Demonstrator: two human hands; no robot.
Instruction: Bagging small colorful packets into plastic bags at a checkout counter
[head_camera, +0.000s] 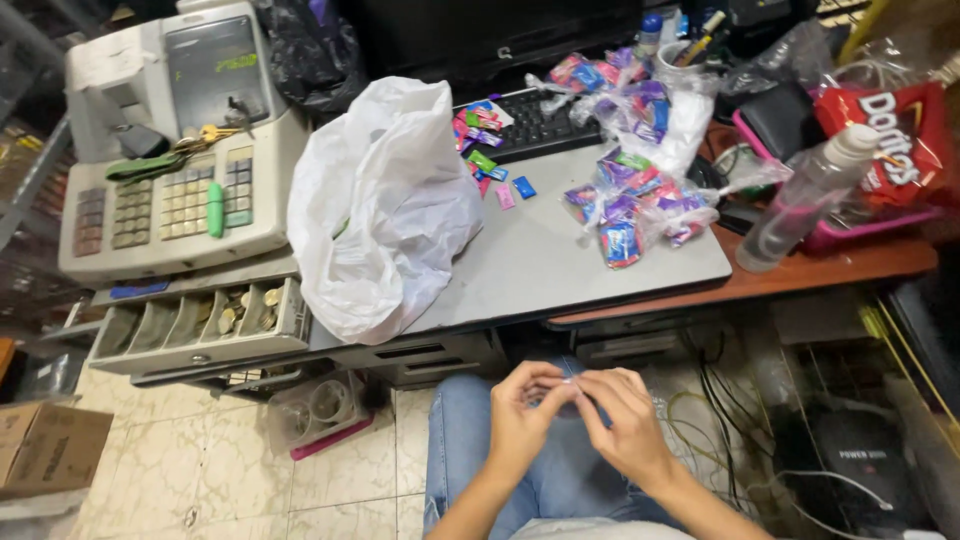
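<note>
Both grips pinch one small clear crinkled wrapper (572, 392) between fingertips, left hand (522, 420) and right hand (632, 425) meeting over the denim lap. Above, a grey worktop (540, 260) carries a white plastic bag (385, 200) and bright candy packets (630, 205).

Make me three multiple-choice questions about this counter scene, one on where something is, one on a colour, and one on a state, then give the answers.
1. Where does the white plastic bag lie?
A. on the floor
B. on the grey desk beside the cash register
C. on the person's lap

2. What colour is the chip bag at the right?
A. red
B. green
C. white

3. In what state is the coin drawer under the register?
A. shut
B. taken out and lying on the floor
C. pulled open, with coins showing

Answers:
1 B, it slumps on the desk right of the register.
2 A, its front is red.
3 C, its compartments stand exposed, with coins inside.
</note>
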